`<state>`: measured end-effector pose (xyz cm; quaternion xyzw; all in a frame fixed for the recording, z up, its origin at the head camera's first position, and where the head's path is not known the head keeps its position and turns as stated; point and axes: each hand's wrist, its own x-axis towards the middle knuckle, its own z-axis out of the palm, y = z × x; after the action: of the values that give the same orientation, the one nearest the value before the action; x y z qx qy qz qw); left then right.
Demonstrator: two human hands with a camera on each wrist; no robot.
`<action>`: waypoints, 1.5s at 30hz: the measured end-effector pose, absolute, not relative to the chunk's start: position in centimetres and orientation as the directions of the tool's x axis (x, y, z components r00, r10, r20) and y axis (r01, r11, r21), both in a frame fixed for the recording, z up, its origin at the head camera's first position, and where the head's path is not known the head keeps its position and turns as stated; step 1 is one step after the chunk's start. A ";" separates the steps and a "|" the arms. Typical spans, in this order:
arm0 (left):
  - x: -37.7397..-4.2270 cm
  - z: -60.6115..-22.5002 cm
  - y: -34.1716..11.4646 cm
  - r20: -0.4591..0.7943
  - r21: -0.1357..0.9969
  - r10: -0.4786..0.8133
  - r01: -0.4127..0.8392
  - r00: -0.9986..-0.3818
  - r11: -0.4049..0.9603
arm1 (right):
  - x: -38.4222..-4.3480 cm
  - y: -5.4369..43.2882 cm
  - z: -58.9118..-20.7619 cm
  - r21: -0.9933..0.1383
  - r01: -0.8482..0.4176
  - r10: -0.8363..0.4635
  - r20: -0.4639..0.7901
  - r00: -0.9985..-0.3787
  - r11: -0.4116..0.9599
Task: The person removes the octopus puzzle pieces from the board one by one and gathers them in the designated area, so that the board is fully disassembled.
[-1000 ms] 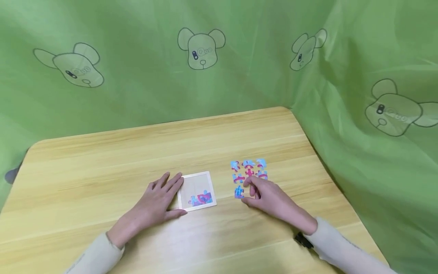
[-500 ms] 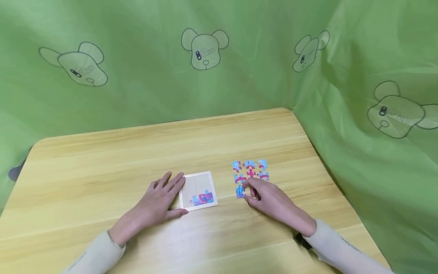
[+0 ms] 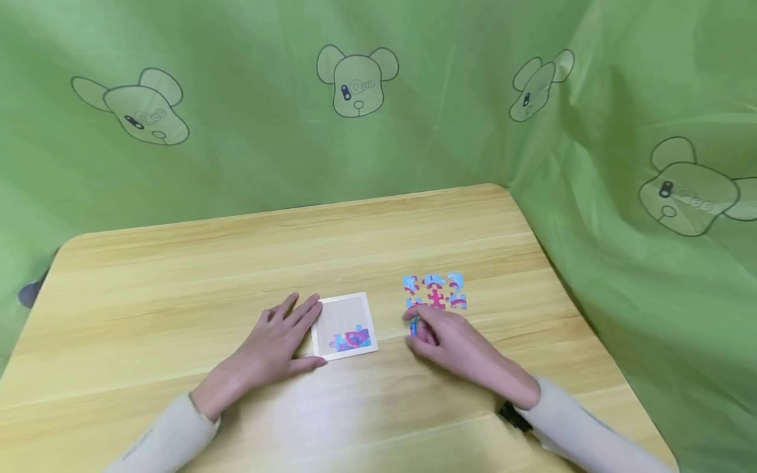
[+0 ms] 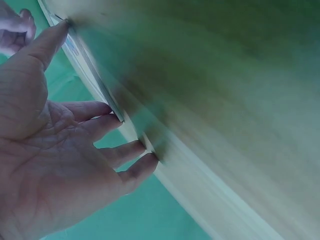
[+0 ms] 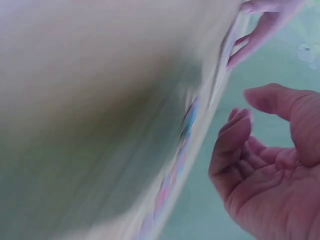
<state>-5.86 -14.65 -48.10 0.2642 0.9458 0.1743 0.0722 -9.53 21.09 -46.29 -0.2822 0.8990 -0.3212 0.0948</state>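
Note:
My left hand [image 3: 272, 345] lies over the left edge of a small white-rimmed puzzle tray [image 3: 368, 309], fingers spread along its rim. Joined puzzle pieces [image 3: 353, 339] fill the tray's lower right corner. My right hand [image 3: 458, 338] is over the front left of the loose pieces, thumb and index finger bent and apart. Between them shows a blue puzzle piece [image 3: 413, 326], partly hidden by the fingers. In the right wrist view, no piece appears between thumb and fingers; a blurred blue piece [image 5: 190, 117] shows at the table surface beside them.
Several loose puzzle pieces, including a red one [image 3: 436, 299], lie in rows beyond my right hand. They rest on a light wooden table [image 3: 236, 263]. Green cloth [image 3: 248, 151] printed with bear heads hangs behind the table and along its right side.
My right hand has shifted left, from beside the blue puzzle piece to over it, covering part of it. My left hand stays on the tray's edge. The view has shifted slightly.

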 end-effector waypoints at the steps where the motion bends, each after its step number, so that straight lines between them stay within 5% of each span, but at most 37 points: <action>1: -5.8 -48.1 -14.7 -0.047 0.368 0.524 0.473 -0.850 0.801 | -9.7 20.5 -46.2 -0.663 -0.440 -0.588 -0.001 -0.809 0.605; 5: -5.7 -48.0 -14.7 -0.057 0.368 0.519 0.465 -0.853 0.805 | -10.7 17.7 -46.2 -0.749 -0.414 -0.671 -0.054 -0.740 0.517; 11: -5.7 -47.9 -14.6 -0.058 0.354 0.523 0.472 -0.851 0.808 | -12.1 14.0 -46.6 -0.734 -0.466 -0.773 -0.125 -0.622 0.494; 19: -6.1 -47.6 -14.4 -0.063 0.335 0.522 0.474 -0.851 0.814 | -13.1 12.0 -46.9 -0.654 -0.548 -0.808 -0.170 -0.565 0.521; 45: -5.8 -48.2 -14.4 -0.031 0.301 0.518 0.486 -0.855 0.821 | -12.3 11.9 -47.5 -0.659 -0.491 -0.757 -0.187 -0.626 0.570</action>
<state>-5.84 -14.42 -48.20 0.2635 0.9525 0.1424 0.0558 -12.28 11.86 -47.46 -0.3649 0.8551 -0.2864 0.2316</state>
